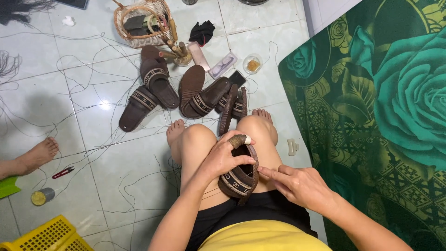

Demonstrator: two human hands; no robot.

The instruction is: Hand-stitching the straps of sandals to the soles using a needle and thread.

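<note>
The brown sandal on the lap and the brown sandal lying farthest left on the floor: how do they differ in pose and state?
The sandal on the lap is gripped by the left hand and touched at its edge by the right hand; the floor sandal lies untouched. The lap sandal is tilted on the thighs; the floor sandal lies flat on the tiled floor, strap up. Both are brown with a patterned strap.

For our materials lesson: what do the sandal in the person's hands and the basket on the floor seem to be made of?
Sandal: apparently matte brown leather or imitation, with a woven fabric strap band; the dull surface suggests it. Basket: woven wicker or rattan, natural tan, with visible interlaced strands.
</note>
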